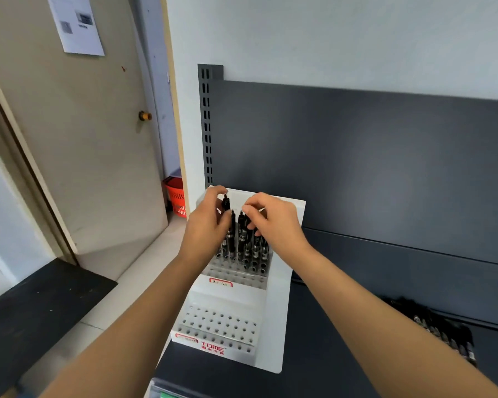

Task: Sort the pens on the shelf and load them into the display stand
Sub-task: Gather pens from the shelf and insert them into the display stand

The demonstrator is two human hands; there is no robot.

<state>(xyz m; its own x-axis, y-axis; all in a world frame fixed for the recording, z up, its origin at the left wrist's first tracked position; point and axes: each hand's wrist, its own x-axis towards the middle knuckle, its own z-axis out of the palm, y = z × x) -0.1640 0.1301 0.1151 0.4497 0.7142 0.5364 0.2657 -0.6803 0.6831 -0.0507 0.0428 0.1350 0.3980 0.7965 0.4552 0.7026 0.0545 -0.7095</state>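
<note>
Nearest to the camera, two bare forearms are stretched forward over a dark grey metal shelf (342, 354). On the left part of this shelf a white plastic display stand (282, 311) with stepped tiers is placed. Its lower tier is pierced with rows of round holes, and a red printed TOME label (213, 348) is seen on its front edge. To the right of the stand, well apart from it, a row of loose black pens (443, 331) is laid flat on the shelf. In the upper tier of the stand a group of black pens with silver bands (246, 244) is kept upright in the holes. Just above this group a single black pen (226, 203) is held by the left hand (207, 222), the fingers (216, 193) and thumb being clamped on its upper end. The right hand (276, 222) is held just beside it, with the fingers bent together over the tops of the upright pens; whether one of them is gripped cannot be told. Behind the stand a dark grey back panel (357, 153) with a slotted upright (206, 124) is mounted. Further left a beige door (84, 153) with a white paper sheet (75, 24) is seen, and a red plastic basket (176, 196) is standing on the floor.
</note>
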